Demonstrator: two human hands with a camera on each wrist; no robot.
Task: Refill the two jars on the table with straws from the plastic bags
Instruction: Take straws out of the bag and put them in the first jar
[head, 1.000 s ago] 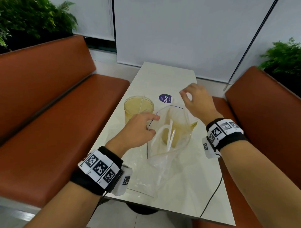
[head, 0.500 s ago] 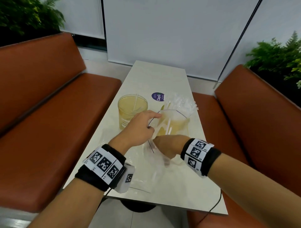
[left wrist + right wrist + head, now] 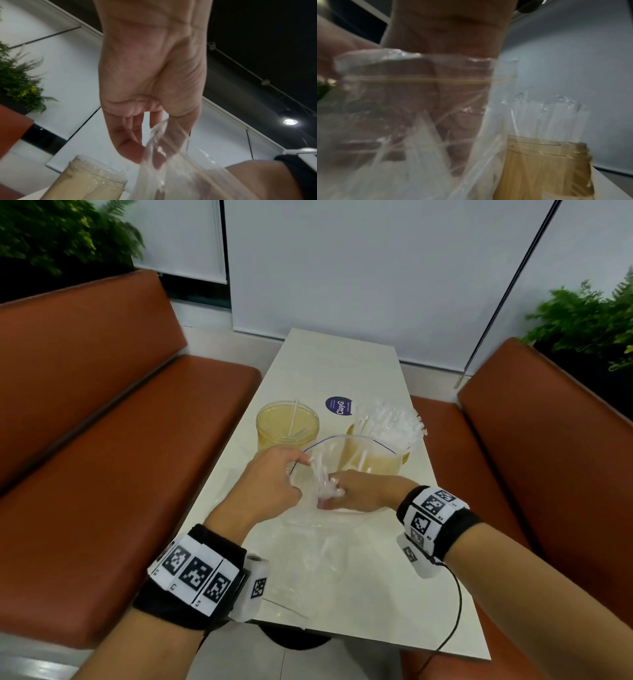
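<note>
Your right hand (image 3: 356,494) is reaching inside the bag (image 3: 342,474), fingers curling round a few straws (image 3: 322,474); the grip is only half readable through blurred plastic in the right wrist view. Your left hand (image 3: 270,484) is pinching the bag rim, holding it open. Right jar (image 3: 376,460) is sitting partly hidden behind the bag, packed with straws; left jar (image 3: 287,426) is holding one straw. Both are standing on the worktop (image 3: 342,364). One second ago your right hand was hovering above the right jar, outside the bag.
</note>
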